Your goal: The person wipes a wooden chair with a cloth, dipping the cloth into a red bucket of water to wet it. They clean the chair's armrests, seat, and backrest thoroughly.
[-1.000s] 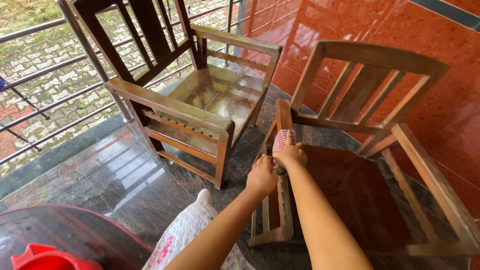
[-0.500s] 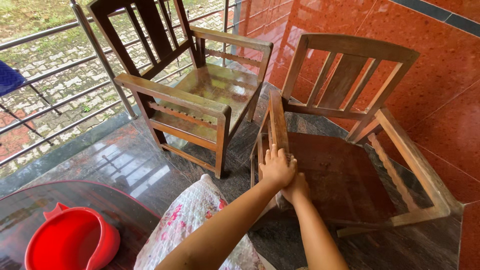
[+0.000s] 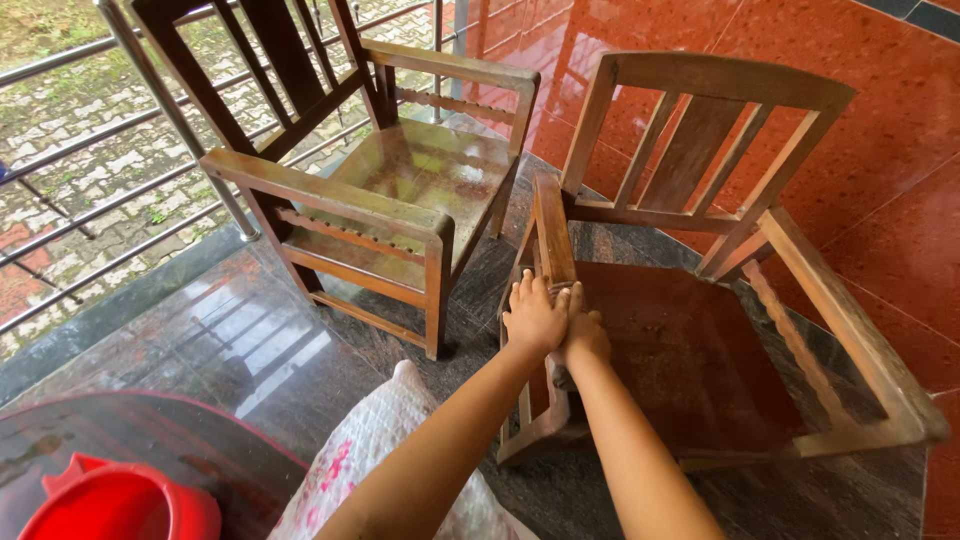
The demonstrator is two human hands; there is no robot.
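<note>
My left hand [image 3: 533, 315] lies flat on the left armrest [image 3: 552, 235] of the near wooden chair [image 3: 700, 350], fingers stretched forward and holding nothing. My right hand [image 3: 585, 337] is right beside it, curled against the inner side of the same armrest, just above the dark red seat. A small bit of cloth [image 3: 558, 376] shows under the right hand; most of it is hidden by the fingers. Both hands touch each other.
A second wooden armchair [image 3: 400, 190] stands to the left, close to the metal railing [image 3: 170, 110]. A round dark table [image 3: 130, 450] with a red plastic tub [image 3: 110, 505] is at bottom left. Glossy red wall tiles [image 3: 890, 130] rise behind the chairs. Pale floral fabric [image 3: 370, 450] lies below my arms.
My hands slid back along the armrest toward its near end. The striped cloth, plainly seen a second ago, is now mostly covered. The left hand moved from gripping below to lying flat on top.
</note>
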